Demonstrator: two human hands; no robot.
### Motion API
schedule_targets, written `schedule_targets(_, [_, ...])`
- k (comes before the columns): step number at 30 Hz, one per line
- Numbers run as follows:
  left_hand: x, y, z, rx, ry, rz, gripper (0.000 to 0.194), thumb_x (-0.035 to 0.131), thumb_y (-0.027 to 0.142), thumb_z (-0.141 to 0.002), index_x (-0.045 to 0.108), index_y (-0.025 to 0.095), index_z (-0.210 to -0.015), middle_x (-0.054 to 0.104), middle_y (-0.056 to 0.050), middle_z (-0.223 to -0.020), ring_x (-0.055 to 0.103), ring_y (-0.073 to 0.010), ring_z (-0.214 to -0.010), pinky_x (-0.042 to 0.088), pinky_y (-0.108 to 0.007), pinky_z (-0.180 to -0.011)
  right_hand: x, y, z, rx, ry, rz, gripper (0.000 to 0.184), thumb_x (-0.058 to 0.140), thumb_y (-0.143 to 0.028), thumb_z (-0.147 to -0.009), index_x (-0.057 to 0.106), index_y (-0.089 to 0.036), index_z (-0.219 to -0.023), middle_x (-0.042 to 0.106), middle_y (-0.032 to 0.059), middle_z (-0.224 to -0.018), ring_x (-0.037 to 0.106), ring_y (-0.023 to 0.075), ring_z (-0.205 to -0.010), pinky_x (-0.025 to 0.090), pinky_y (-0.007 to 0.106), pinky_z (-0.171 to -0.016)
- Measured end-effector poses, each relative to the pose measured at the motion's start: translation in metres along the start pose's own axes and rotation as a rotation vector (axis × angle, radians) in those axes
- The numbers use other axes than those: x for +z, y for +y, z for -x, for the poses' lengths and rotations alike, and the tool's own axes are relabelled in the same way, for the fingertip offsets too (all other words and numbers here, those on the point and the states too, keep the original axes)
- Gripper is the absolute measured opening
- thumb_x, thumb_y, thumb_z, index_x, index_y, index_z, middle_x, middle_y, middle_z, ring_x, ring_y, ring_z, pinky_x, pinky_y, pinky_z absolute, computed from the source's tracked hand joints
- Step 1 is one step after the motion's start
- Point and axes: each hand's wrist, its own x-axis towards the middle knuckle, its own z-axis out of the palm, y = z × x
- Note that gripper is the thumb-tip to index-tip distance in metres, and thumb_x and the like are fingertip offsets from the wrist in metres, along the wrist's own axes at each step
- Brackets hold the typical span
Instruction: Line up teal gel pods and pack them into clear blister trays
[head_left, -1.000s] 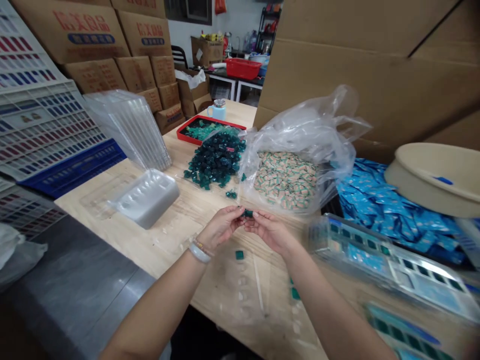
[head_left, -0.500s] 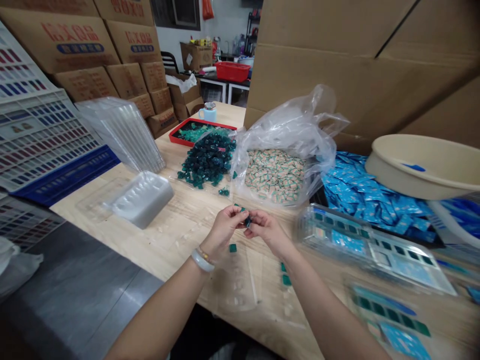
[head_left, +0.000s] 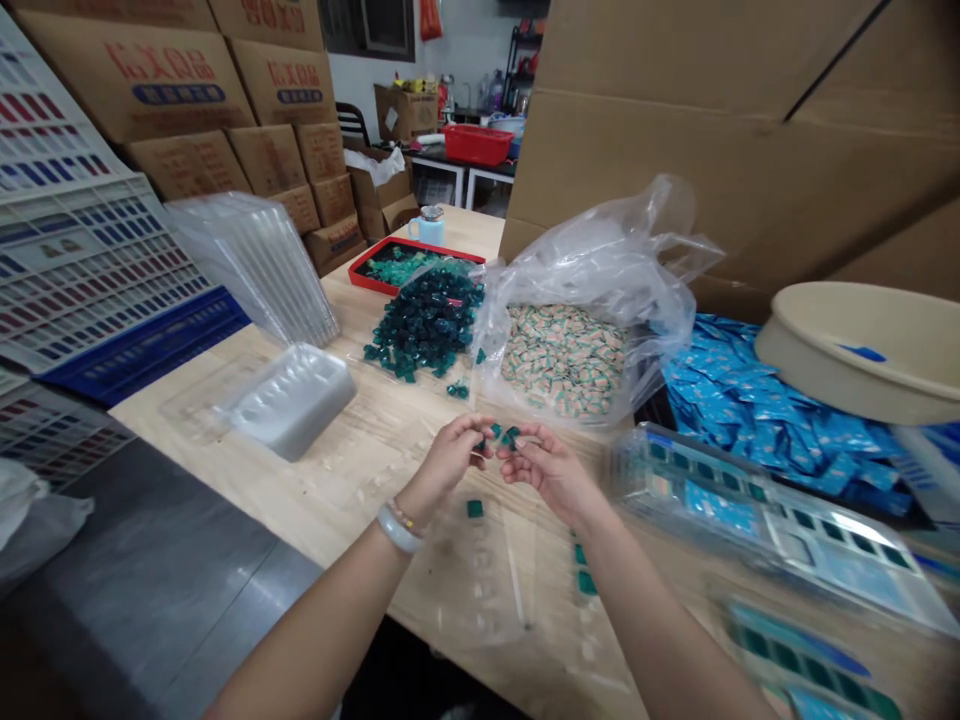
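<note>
Two-handed, pinching green pieces [head_left: 511, 438] in left hand [head_left: 448, 460] and right hand [head_left: 553, 472], held close but apart, over the wooden table [head_left: 367, 440], on the near side of a dark green pile [head_left: 426, 325] and beyond a clear tray [head_left: 484, 595] with one green square [head_left: 475, 509] at its far end.

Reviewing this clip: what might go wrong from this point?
1. Small green pieces sit at the fingertips of the left hand and right hand, so one could slip and drop.
2. The right forearm is close beside some green squares and might nudge them.
3. A clear tray lies near the edge of the wooden table; a bump could shift it.
</note>
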Motion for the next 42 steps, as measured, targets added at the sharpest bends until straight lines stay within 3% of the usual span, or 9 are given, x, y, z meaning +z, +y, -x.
schedule_targets(3, [0.002,-0.005,-0.012,0.102,-0.04,-0.202,0.018,0.056,0.025,-0.066,0.063,0.014,-0.079,0.059,-0.001,-0.068,0.049,-0.008,-0.053,0.036,-0.019,-0.046,0.006,0.006,-0.011,-0.078,0.038,0.156,0.032,0.065,-0.038,-0.06,0.048,-0.018,-0.079,0.059,-0.0026,-0.056,0.053,0.0102,-0.042,0.043,0.023,-0.043])
schedule_targets(9, [-0.009,-0.002,-0.019,0.192,-0.108,-0.335,0.023,0.053,0.02,-0.069,0.066,0.015,-0.087,0.062,-0.002,-0.069,0.052,-0.0101,-0.058,0.04,-0.019,-0.05,0.01,0.017,-0.025,-0.349,0.211,0.572,0.029,0.047,-0.043,-0.076,0.055,-0.015,-0.08,0.053,-0.0019,-0.055,0.047,0.0076,-0.041,0.04,0.02,-0.039])
schedule_targets(17, [-0.01,-0.001,-0.019,0.135,0.034,-0.236,0.022,0.056,0.02,-0.067,0.064,0.013,-0.086,0.062,-0.003,-0.07,0.05,-0.0086,-0.051,0.043,-0.021,-0.05,0.007,0.006,-0.019,-0.462,0.095,1.063,0.028,0.044,-0.028,-0.079,0.055,-0.018,-0.102,0.062,0.0028,-0.069,0.056,0.0128,-0.056,0.045,0.024,-0.053])
schedule_targets(21, [-0.005,-0.002,-0.015,0.13,0.052,-0.386,0.021,0.053,0.019,-0.069,0.064,0.013,-0.086,0.062,-0.003,-0.067,0.051,-0.0089,-0.049,0.042,-0.021,-0.048,0.014,-0.011,-0.009,-0.412,0.02,1.527,0.028,0.037,-0.017,-0.081,0.056,-0.015,-0.101,0.065,0.009,-0.076,0.06,0.017,-0.062,0.044,0.026,-0.055])
schedule_targets(26, [0.005,-0.001,-0.01,0.421,0.055,-0.779,0.022,0.051,0.012,-0.068,0.064,0.014,-0.086,0.062,-0.004,-0.078,0.056,-0.0134,-0.071,0.045,-0.024,-0.068,0.024,-0.022,0.0,-0.344,0.065,2.083,0.022,0.037,-0.011,-0.079,0.058,-0.009,-0.085,0.063,0.0149,-0.065,0.062,0.0214,-0.06,0.04,0.025,-0.05])
schedule_targets(30, [0.01,0.001,-0.011,0.494,0.012,-0.919,0.028,0.049,0.007,-0.066,0.063,0.015,-0.089,0.061,-0.005,-0.083,0.055,-0.0147,-0.08,0.043,-0.026,-0.075,0.018,-0.019,0.0,-0.377,0.206,1.937,0.019,0.039,-0.017,-0.078,0.058,-0.011,-0.075,0.063,0.0122,-0.063,0.06,0.0192,-0.057,0.037,0.023,-0.048])
schedule_targets(33, [0.009,0.004,-0.01,0.405,-0.053,-0.852,0.026,0.049,0.008,-0.066,0.063,0.016,-0.086,0.062,-0.003,-0.08,0.055,-0.013,-0.075,0.043,-0.024,-0.071,0.007,-0.014,0.0,-0.31,0.249,1.421,0.022,0.038,-0.021,-0.076,0.051,-0.015,-0.06,0.057,0.0033,-0.05,0.053,0.0119,-0.044,0.034,0.02,-0.042])
schedule_targets(37, [0.007,0.006,-0.006,0.193,-0.131,-0.69,0.012,0.052,0.014,-0.065,0.06,0.013,-0.075,0.058,0.001,-0.065,0.05,-0.0081,-0.057,0.039,-0.019,-0.054,-0.003,-0.005,0.004,-0.139,0.123,0.839,0.028,0.037,-0.033,-0.077,0.045,-0.017,-0.056,0.045,-0.0047,-0.039,0.037,0.0062,-0.029,0.027,0.017,-0.033])
schedule_targets(42, [0.015,-0.003,0.004,-0.077,-0.12,-0.334,0.022,0.051,0.034,-0.07,0.048,0.013,-0.063,0.043,0.005,-0.047,0.033,-0.0033,-0.036,0.024,-0.017,-0.036,-0.008,0.005,0.022,-0.372,0.173,0.694,0.027,0.041,-0.039,-0.08,0.054,-0.015,-0.079,0.053,-0.0012,-0.057,0.048,0.0085,-0.044,0.039,0.02,-0.043])
